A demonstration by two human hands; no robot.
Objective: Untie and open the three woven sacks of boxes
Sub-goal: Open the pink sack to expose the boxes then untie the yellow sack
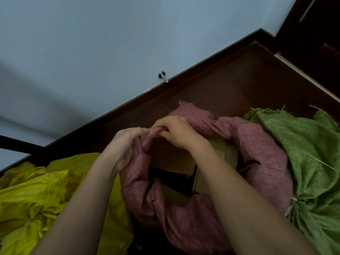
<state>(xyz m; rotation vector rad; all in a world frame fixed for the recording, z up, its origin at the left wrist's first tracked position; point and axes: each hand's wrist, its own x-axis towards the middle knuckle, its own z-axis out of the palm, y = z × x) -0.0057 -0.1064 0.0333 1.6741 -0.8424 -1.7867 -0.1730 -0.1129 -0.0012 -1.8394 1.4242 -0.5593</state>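
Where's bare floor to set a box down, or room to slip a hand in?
Bare wooden floor lies beyond the red sack, running to the skirting board and door frame. Crowded nearer in: yellow sack, red sack and green sack press together. Both the left hand and right hand grip the red sack's rim; its open mouth shows boxes.

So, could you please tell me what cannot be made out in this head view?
- Box count in the red sack: its rolled rim and both arms hide most.
- Yellow sack: mouth cut off by the frame edge.
- Green sack: contents covered by fabric.
- Left hand and right hand: fingertips buried in the rim.
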